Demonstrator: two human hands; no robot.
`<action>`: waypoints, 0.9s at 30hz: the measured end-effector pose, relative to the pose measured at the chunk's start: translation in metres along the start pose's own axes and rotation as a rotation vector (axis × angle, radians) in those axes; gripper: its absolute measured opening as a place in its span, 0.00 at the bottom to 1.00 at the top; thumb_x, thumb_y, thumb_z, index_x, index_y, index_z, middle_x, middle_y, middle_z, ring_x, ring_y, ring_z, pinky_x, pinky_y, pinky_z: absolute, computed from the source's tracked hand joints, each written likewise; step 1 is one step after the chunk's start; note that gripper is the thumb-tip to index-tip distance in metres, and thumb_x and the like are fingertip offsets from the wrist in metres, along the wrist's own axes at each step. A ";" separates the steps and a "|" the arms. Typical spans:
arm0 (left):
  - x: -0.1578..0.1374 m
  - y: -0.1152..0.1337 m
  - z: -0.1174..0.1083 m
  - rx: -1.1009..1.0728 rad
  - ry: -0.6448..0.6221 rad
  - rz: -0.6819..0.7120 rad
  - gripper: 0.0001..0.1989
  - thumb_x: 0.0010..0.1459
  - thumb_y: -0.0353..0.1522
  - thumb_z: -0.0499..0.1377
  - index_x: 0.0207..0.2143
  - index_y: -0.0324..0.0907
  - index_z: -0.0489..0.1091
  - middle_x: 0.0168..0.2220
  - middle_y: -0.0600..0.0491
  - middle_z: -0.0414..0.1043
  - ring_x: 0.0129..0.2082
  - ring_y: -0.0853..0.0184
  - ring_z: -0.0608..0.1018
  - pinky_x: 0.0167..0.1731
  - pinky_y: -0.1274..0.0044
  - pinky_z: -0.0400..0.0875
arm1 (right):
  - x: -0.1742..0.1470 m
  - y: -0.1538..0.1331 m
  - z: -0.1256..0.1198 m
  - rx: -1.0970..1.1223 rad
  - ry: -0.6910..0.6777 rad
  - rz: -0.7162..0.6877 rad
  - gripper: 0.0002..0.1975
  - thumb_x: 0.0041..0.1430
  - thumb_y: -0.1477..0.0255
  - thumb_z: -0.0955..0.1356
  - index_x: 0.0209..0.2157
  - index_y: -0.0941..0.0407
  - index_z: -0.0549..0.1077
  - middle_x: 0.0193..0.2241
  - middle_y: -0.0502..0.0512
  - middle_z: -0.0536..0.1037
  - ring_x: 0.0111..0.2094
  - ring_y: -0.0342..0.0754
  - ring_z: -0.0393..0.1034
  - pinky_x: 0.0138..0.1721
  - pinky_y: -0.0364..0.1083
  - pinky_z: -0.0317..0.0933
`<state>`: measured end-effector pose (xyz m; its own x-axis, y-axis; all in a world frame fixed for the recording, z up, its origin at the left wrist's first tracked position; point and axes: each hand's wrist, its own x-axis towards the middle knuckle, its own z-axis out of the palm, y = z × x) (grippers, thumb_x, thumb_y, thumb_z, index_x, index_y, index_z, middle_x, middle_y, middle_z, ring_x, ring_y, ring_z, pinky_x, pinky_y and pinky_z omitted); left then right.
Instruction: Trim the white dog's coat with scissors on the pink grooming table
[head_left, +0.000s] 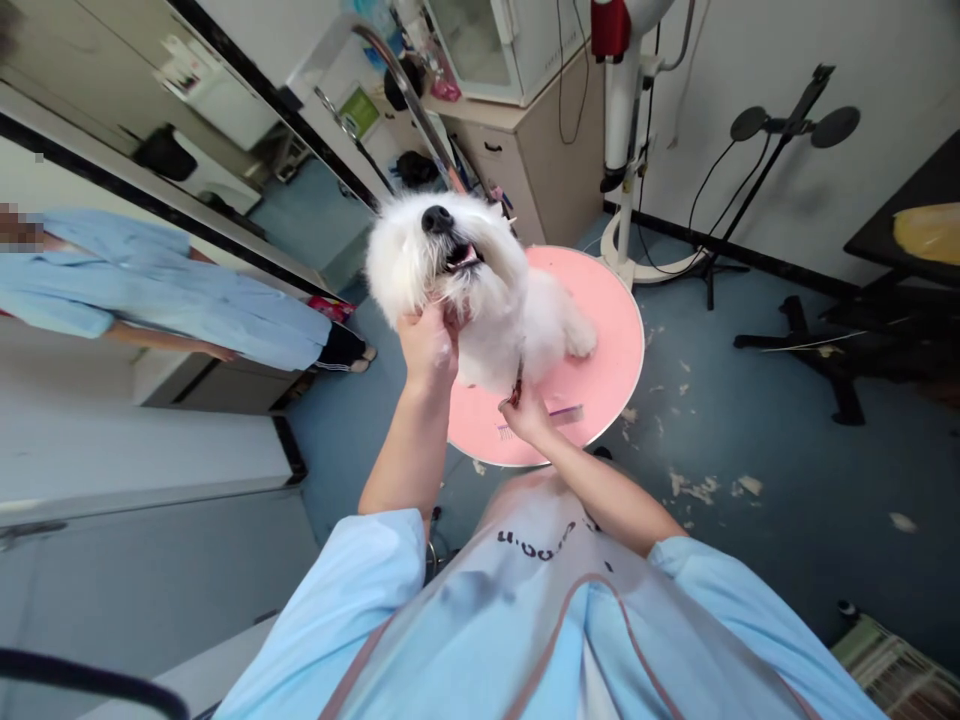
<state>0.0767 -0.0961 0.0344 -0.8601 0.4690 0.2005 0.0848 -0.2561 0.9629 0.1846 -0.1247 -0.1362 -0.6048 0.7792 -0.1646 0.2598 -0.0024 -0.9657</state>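
A fluffy white dog (491, 270) sits on a round pink grooming table (607, 330), its muzzle tipped upward and its mouth a little open. Under its chin, my left hand (431, 345) is closed on the fur and holds the head up. My right hand (529, 412) grips a pair of scissors (517, 380) by the handles, blades pointing up beside the dog's chest. A comb (566, 414) with a purple spine lies flat on the table, partly covered by my right hand and wrist.
A curved metal grooming arm (409, 90) rises behind the dog. A wood-tone cabinet (559, 165) and a white dryer stand (622, 230) are at the back. Cut fur (694, 488) litters the blue floor at right. A mirror (247, 200) on the left reflects a person in blue.
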 end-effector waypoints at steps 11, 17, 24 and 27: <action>0.000 0.002 0.005 -0.020 0.031 0.029 0.06 0.51 0.32 0.64 0.29 0.39 0.71 0.29 0.54 0.74 0.36 0.70 0.80 0.39 0.79 0.78 | 0.010 0.028 -0.033 -0.199 -0.058 -0.028 0.22 0.53 0.65 0.67 0.50 0.53 0.63 0.36 0.54 0.75 0.36 0.54 0.70 0.36 0.50 0.65; 0.005 -0.005 0.002 -0.036 0.026 0.025 0.09 0.54 0.36 0.64 0.32 0.39 0.72 0.29 0.54 0.73 0.35 0.70 0.80 0.38 0.79 0.78 | 0.042 0.049 -0.069 -0.529 -0.041 -0.126 0.19 0.59 0.73 0.60 0.52 0.57 0.64 0.45 0.65 0.75 0.41 0.58 0.71 0.41 0.56 0.66; 0.009 -0.007 0.005 -0.065 0.045 0.046 0.08 0.54 0.34 0.65 0.32 0.38 0.71 0.29 0.54 0.74 0.36 0.69 0.81 0.41 0.77 0.79 | 0.067 0.057 -0.090 -0.607 -0.045 -0.364 0.23 0.58 0.72 0.64 0.56 0.61 0.65 0.53 0.74 0.71 0.56 0.66 0.65 0.51 0.62 0.65; 0.010 -0.005 0.005 -0.084 0.074 0.086 0.07 0.52 0.30 0.65 0.34 0.38 0.72 0.32 0.54 0.75 0.41 0.68 0.81 0.45 0.77 0.79 | 0.072 0.056 -0.095 -0.588 -0.054 -0.329 0.27 0.57 0.76 0.63 0.59 0.62 0.62 0.57 0.74 0.69 0.58 0.65 0.64 0.51 0.61 0.65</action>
<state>0.0697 -0.0858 0.0321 -0.8863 0.3799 0.2647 0.1197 -0.3643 0.9236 0.2272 -0.0094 -0.1828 -0.7553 0.6486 0.0943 0.4134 0.5830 -0.6994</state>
